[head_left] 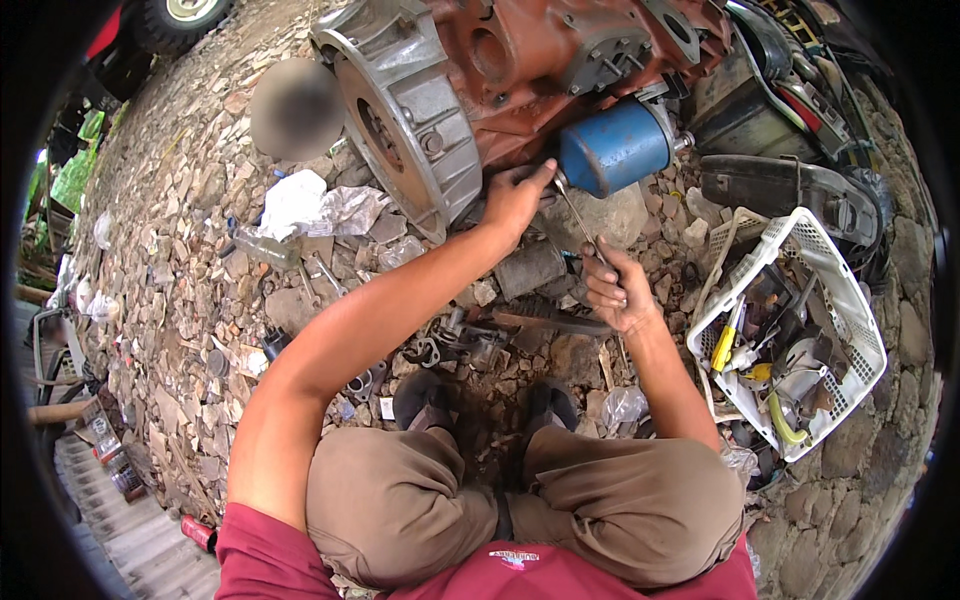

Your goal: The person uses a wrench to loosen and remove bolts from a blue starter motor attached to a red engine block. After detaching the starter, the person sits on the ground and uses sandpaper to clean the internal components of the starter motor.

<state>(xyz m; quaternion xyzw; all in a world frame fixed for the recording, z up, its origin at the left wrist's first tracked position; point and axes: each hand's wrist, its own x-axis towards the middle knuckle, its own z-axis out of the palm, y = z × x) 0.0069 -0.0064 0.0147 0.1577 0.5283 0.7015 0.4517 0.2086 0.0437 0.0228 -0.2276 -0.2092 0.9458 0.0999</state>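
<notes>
The wrench [576, 213] is at the centre of the frame, a little above the middle, and it stands slanting, with its upper end just beside the lower left edge of the blue canister [615, 148]. Your right hand [618, 285] is closed around the lower part of the wrench. Your left hand [515, 198] is near the upper end, its thumb pointing up beside the canister; its other fingers are partly hidden, so I cannot tell if they grip something. Your two hands are apart from each other.

The canister is on the lower side of the red-brown engine [500, 90], which fills the top of the frame. At the left end of the engine you have the grey metal housing [430, 100]. Below your hands, in the middle of the frame, small metal parts [470, 340] lie on the stony ground [190, 290], before your shoes [423, 398]. On the right side is the white basket [850, 335], tilted, with a yellow-handled screwdriver [728, 340] inside. A white cloth [310, 205] lies left of the housing. In the upper left corner a wheel [185, 25] is seen.
</notes>
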